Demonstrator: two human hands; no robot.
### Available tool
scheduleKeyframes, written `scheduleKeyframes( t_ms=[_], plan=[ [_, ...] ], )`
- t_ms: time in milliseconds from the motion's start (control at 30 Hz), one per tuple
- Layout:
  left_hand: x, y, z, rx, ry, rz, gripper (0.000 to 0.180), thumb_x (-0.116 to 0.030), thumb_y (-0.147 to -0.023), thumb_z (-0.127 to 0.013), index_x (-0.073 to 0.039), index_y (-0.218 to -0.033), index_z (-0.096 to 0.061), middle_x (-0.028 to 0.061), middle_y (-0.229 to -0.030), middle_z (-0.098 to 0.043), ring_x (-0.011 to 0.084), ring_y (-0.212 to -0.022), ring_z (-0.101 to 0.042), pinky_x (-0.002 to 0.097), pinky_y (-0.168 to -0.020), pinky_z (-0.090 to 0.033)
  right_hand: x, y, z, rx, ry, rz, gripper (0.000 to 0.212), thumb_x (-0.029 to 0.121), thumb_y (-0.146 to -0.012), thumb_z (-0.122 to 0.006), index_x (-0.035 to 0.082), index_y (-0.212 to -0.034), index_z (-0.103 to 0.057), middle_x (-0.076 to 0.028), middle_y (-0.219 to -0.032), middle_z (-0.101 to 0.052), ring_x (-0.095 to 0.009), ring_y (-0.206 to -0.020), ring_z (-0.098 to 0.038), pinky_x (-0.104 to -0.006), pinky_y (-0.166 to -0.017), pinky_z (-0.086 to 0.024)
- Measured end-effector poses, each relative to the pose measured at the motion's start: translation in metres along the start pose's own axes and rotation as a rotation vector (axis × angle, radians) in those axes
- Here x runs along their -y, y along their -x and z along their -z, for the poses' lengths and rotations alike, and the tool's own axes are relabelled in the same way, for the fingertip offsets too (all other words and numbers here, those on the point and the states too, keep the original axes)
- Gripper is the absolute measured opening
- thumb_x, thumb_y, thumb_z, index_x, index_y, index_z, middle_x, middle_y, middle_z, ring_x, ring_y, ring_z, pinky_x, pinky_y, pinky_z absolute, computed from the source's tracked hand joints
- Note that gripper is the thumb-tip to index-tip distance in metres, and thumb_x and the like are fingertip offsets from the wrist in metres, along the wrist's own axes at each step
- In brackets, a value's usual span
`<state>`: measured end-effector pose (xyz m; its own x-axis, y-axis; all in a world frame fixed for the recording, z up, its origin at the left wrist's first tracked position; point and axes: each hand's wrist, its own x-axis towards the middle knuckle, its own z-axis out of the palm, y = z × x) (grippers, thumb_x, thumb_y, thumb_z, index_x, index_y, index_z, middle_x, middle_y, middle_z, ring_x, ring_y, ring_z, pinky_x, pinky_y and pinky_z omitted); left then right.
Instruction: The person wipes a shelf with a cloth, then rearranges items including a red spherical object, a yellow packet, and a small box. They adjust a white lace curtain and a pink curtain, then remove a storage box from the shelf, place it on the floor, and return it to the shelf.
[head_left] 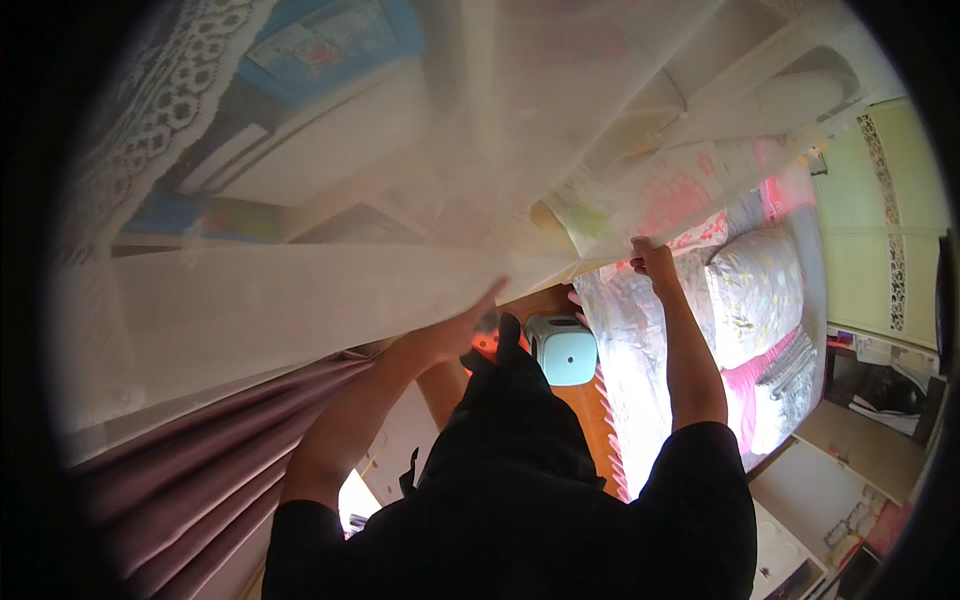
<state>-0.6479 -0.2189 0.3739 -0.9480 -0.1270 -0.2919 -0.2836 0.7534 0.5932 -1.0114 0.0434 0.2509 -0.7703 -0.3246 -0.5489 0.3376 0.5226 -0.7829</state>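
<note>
A sheer white curtain [240, 300] spreads across the upper half of the head view, with a lace band along its far left side. My right hand [652, 262] is closed on the curtain's near edge, fingers curled around the thin cloth, arm stretched forward over the bed. My left hand [462, 332] is against the same edge, lower and left of the right one. One finger points up along the cloth; the others are blurred or hidden, so its grip is unclear. Between the hands the edge runs slanting upward to the right.
A light blue stool [568, 352] stands on the wooden floor by my feet. Right of it is a bed [640, 390] with patterned pillows [755, 295]. A purple drape [240, 460] hangs at left. Through the sheer cloth a blue object [330, 45] shows. Green cabinet doors [870, 220] stand far right.
</note>
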Motion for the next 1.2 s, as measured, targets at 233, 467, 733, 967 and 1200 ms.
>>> scheduleKeyframes(
  t_ms=[233,467,733,967,1200],
  plan=[
    [0.075,0.012,0.006,-0.144,-0.185,0.511,0.040,-0.012,-0.084,-0.060,-0.004,-0.122,-0.052,0.0241,-0.094,-0.069,0.0418,-0.089,-0.068,0.0534,-0.079,-0.052,-0.007,0.008,0.070,-0.260,0.202,-0.040,0.026,0.027,-0.089,-0.067,0.001,-0.091,-0.067,-0.006,-0.068,-0.063,-0.015,-0.056,-0.063,-0.0282,-0.048,-0.049],
    [0.057,0.066,0.033,-0.112,-0.192,0.379,0.062,-0.011,-0.079,-0.062,-0.009,-0.140,-0.050,0.0237,-0.100,-0.068,0.0405,-0.093,-0.066,0.0503,-0.084,-0.052,-0.031,-0.024,0.086,-0.187,-0.252,0.160,0.040,0.011,-0.089,-0.065,0.005,-0.124,-0.047,-0.008,-0.090,-0.065,-0.016,-0.073,-0.065,-0.0285,-0.057,-0.052],
    [-0.068,0.127,0.041,-0.304,0.489,0.317,0.052,-0.028,-0.080,-0.069,-0.012,-0.128,-0.055,0.0173,-0.105,-0.070,0.0339,-0.097,-0.067,0.0430,-0.084,-0.052,0.010,0.140,-0.038,0.875,0.008,0.427,0.030,0.013,-0.089,-0.065,0.004,-0.118,-0.067,-0.009,-0.114,-0.067,-0.022,-0.107,-0.063,-0.0366,-0.095,-0.051],
    [-0.110,0.120,0.133,-0.432,0.303,0.083,0.040,-0.021,-0.090,-0.064,-0.007,-0.126,-0.054,0.0203,-0.115,-0.065,0.0383,-0.102,-0.065,0.0441,-0.085,-0.053,0.189,0.273,-0.200,0.779,0.447,1.620,0.044,0.012,-0.096,-0.056,0.005,-0.138,-0.050,-0.014,-0.132,-0.056,-0.026,-0.115,-0.059,-0.0396,-0.099,-0.050],
    [-0.166,0.258,0.371,-1.574,-0.368,-0.312,0.035,0.004,-0.085,-0.062,0.002,-0.121,-0.061,0.0196,-0.118,-0.065,0.0311,-0.109,-0.065,0.0377,-0.094,-0.051,0.222,0.296,-0.207,1.240,-0.612,0.133,0.022,0.010,-0.095,-0.053,0.000,-0.115,-0.055,-0.003,-0.100,-0.060,-0.016,-0.084,-0.058,-0.0320,-0.072,-0.051]
  ],
)
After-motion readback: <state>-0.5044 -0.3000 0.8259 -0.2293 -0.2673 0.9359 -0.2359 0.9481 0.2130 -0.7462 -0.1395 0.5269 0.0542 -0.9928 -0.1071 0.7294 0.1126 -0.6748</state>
